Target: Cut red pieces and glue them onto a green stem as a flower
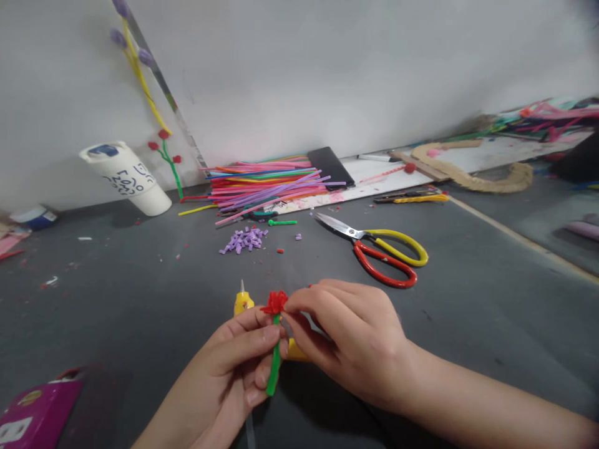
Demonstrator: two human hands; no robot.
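Observation:
A small flower with a red fringed head (275, 302) and a green stem (274, 368) is upright near the bottom centre. My left hand (243, 355) is closed on the green stem, thumb in front and fingers behind. The thumb and forefinger of my right hand (350, 337) pinch at the right edge of the red head. Behind my hands lies a yellow glue gun (243, 304), its nozzle pointing away and much of its body hidden. Scissors (369, 243) with one red and one yellow handle rest beyond my right hand, blades apart slightly.
Purple bits (244, 240) are heaped at centre, before a bundle of coloured stems (271, 184). A white cup (128, 178) leans at the back left. A purple box (42, 405) sits front left. Knives (412, 197) and a cardboard curve (491, 181) lie at the back right.

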